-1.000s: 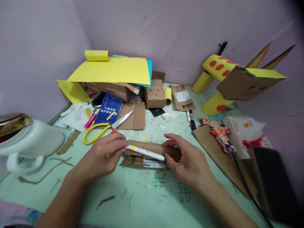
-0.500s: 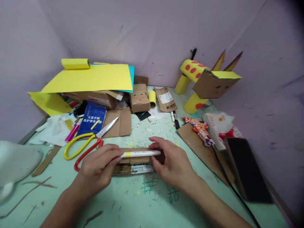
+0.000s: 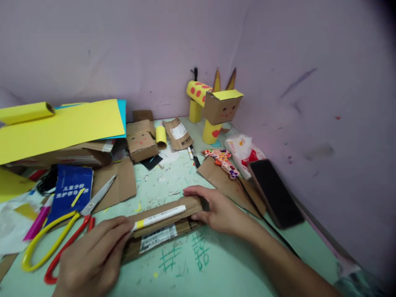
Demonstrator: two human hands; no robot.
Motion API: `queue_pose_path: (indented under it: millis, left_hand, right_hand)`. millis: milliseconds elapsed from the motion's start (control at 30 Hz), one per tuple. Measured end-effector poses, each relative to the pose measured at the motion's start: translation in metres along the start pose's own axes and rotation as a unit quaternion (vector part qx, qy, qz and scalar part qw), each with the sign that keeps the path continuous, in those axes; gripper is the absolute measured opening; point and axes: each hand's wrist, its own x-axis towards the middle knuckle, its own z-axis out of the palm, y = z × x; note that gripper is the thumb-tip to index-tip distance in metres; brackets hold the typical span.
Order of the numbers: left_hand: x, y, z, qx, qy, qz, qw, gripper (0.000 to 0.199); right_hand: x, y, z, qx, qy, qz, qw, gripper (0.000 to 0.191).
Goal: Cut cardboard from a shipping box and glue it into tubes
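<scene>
While a pale green, scribbled tabletop [image 3: 235,260] spreads under both hands, a large flat sheet of yellow card [image 3: 77,128] lies well beyond the fingers of the left hand [image 3: 93,251], propped on cardboard. Far beyond the fingers of the right hand [image 3: 216,208] stands a yellow animal figure [image 3: 220,109] with red spots, tube legs, a brown cardboard head and two pointed uprights. The metal scissors [image 3: 88,207], with one yellow and one red handle, lie open just left of the left fingers, their blades pointing away from the person. A dark rectangular phone [image 3: 275,192] rests to the right of the right fingers, apart from them.

Between the two hands is a long folded piece of brown cardboard [image 3: 192,205], a white printed label showing along its near side; whether it is one piece or two layers, one cannot tell. The right thumb and forefinger spread across its right end, one at the near edge and one at the far. A slim white marker with a yellow band [image 3: 161,217] lies lengthwise along the cardboard. The left fingers pinch narrowly at its banded end, and its other tip stops short of the right fingers.
</scene>
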Motion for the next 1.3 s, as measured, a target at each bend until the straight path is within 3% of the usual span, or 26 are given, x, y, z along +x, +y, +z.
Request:
queue_pose_path:
  millis: [167,300,533,667,767,867,1000,1100,1300]
  left_hand:
    - [0.015,0.01,0.01,-0.006,-0.015,0.044,0.999,0.016]
    - [0.013,0.005,0.018,0.003,-0.041,0.072,0.997,0.021]
    - [0.015,0.012,0.018,-0.027,-0.034,0.035,0.998,0.018]
    - [0.026,0.021,0.014,-0.028,-0.02,0.033,0.999,0.014]
    - [0.031,0.026,0.012,-0.029,-0.006,0.028,0.999,0.013]
    - [0.032,0.028,0.011,-0.029,-0.01,0.023,0.999,0.013]
    - [0.029,0.026,0.012,-0.035,-0.019,0.013,0.999,0.012]
    - [0.027,0.026,0.012,-0.036,-0.028,0.005,0.999,0.012]
    - [0.028,0.03,0.011,-0.075,-0.046,-0.025,0.996,0.012]
  right_hand:
    - [-0.001,-0.001,-0.002,0.016,-0.002,-0.01,1.0,0.056]
    - [-0.002,-0.001,-0.004,0.008,-0.008,-0.012,1.0,0.059]
    - [-0.006,-0.004,-0.008,0.001,0.002,-0.024,1.0,0.061]
    - [-0.011,-0.009,-0.019,-0.014,0.039,0.052,0.998,0.063]
    - [-0.011,-0.005,-0.021,0.066,-0.004,0.121,0.991,0.065]
    - [-0.01,0.0,-0.014,0.172,-0.03,0.128,0.976,0.066]
    - [-0.008,-0.001,-0.008,0.267,-0.02,0.141,0.953,0.059]
    - [-0.004,-0.005,-0.006,0.289,-0.005,0.169,0.942,0.049]
    - [0.001,-0.004,0.002,0.262,0.045,0.166,0.949,0.037]
